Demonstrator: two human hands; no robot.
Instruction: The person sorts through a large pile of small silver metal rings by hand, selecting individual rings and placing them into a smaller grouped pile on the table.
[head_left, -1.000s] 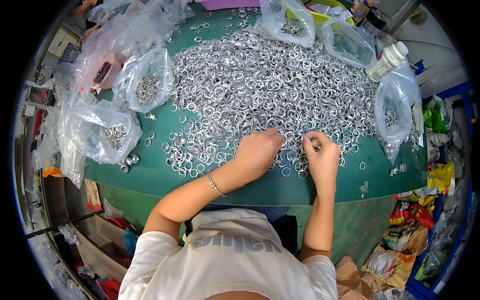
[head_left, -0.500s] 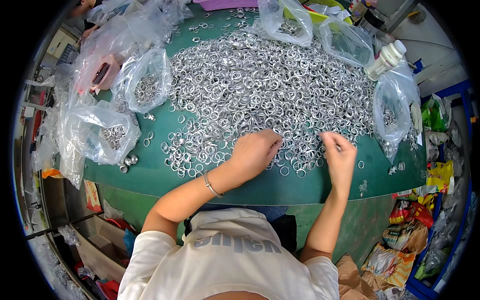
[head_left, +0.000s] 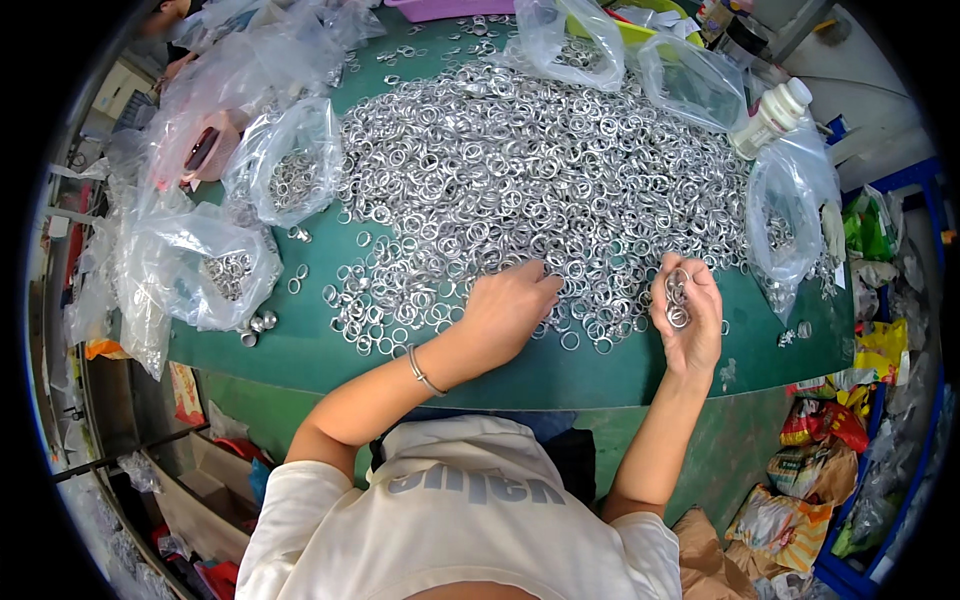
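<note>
A broad heap of silver metal rings (head_left: 540, 170) covers the middle of the green table (head_left: 470, 375). At the heap's near edge, my left hand (head_left: 507, 310) has its fingers curled together, knuckles up. Whatever lies between those fingertips is hidden; loose rings surround them. My right hand (head_left: 690, 325) is turned palm up at the heap's near right edge. Several rings in my palm (head_left: 677, 298) are gripped there by bent fingers. A bracelet (head_left: 424, 370) circles my left wrist.
Clear plastic bags with rings stand on the left (head_left: 295, 180) and right (head_left: 785, 225). A white bottle (head_left: 772, 120) leans at the far right. Behind the heap are a purple tray (head_left: 450, 8) and more bags. A few ball-like metal pieces (head_left: 258, 325) lie near the left bag.
My right hand has turned from knuckles up to palm up, showing the rings in it. My left hand has shifted only slightly, its fingertips still at the rings.
</note>
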